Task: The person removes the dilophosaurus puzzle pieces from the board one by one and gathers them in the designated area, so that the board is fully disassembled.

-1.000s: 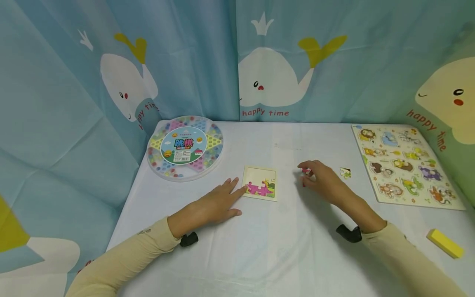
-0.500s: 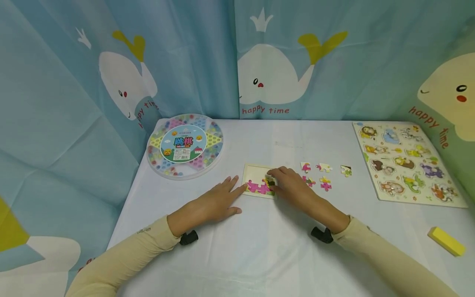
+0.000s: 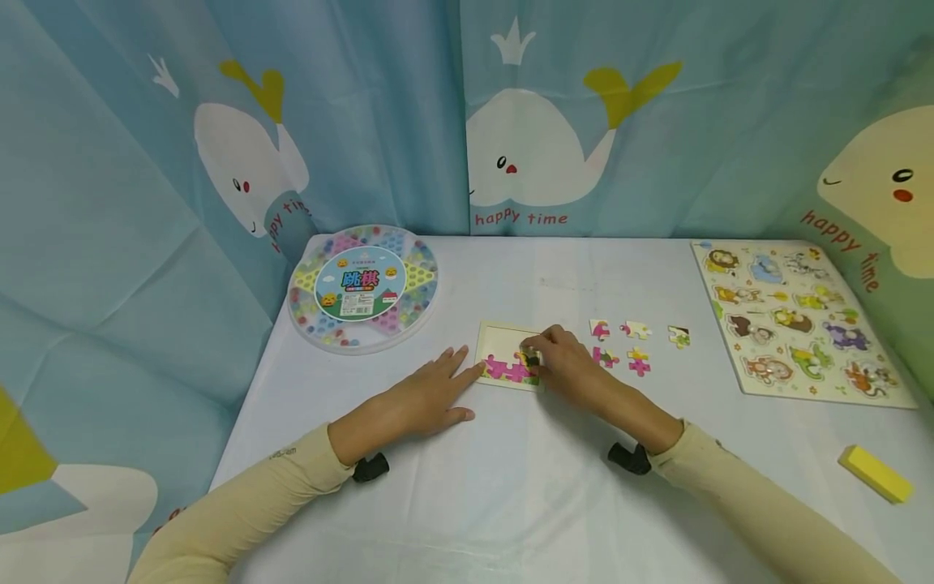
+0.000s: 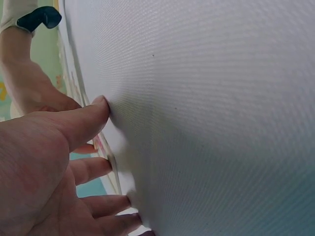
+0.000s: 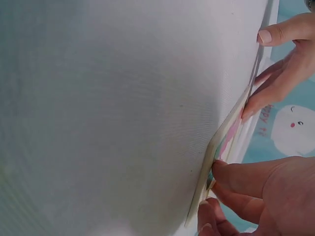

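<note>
A small wooden puzzle tray lies mid-table, with pink jigsaw pieces along its near side. My left hand rests flat on the table with fingers spread, one fingertip touching the tray's left edge. At the tray's right side, my right hand pinches a green-and-dark jigsaw piece between thumb and fingers. In the right wrist view, the thumb presses at the tray's edge. My fingers partly hide that piece; whether it is fully seated I cannot tell.
Several loose jigsaw pieces lie right of the tray. An animal peg puzzle board stands at the far right, with a yellow block nearer. A round Chinese checkers box sits back left. Whale-printed curtains border the table.
My right hand has moved left from the loose pieces to the tray's right side, uncovering those pieces. Over the last half second it has barely shifted. My left hand has stayed in place.
</note>
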{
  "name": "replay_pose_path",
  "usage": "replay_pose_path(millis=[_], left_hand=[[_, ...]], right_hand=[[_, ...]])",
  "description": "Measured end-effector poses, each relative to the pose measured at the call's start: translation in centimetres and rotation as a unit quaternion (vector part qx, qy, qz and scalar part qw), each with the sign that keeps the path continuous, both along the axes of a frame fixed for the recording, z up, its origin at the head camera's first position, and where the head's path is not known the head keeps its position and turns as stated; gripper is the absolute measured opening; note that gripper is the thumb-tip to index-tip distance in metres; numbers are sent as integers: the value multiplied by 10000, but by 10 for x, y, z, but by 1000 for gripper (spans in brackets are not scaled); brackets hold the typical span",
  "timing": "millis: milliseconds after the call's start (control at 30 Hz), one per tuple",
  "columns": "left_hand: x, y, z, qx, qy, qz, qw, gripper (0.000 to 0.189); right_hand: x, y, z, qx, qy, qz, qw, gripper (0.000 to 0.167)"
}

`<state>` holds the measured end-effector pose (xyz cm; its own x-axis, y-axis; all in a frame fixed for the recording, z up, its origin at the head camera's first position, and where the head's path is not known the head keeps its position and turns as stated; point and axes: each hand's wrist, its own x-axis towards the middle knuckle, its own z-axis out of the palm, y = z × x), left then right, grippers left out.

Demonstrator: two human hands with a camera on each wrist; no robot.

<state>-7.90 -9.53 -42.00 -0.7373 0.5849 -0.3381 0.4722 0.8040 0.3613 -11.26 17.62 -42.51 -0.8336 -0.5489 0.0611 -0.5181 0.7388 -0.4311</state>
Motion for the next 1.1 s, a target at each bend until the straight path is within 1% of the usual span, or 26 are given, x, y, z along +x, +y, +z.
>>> replay_pose_path(millis=[100,233,367,500,633,900,967,1100], left_hand=[[0,0,0,2,0,-12,10000,77],[-1,0,-2,-12,23,-23,10000,77],[-1,0,-3,6,17,-17,10000,77],[0,0,-3,33,8,-10,10000,77],[0,0,-3,32,15,-2,10000,77],[0,0,-3,4,29,-2,10000,77],[0,0,-3,1,34,2,10000,77],[0,0,-2,0,48,-5,10000,77]], right_hand=[[1,1,-2,-140,98,52,9998,35],[1,0,-3,-192,129,-61,9997,38],[1,0,-4,-73,-80,-235,9997,40],[1,1,-4,-3,-207,-241,9995,39],[1,3,-5,-116,-106,-135,9998,38],[0,6,-8,-378,288,6,9989,33],[0,6,-8,-412,295,20,9987,33],[-2,8,-8,-525,145,-3,9985,34]])
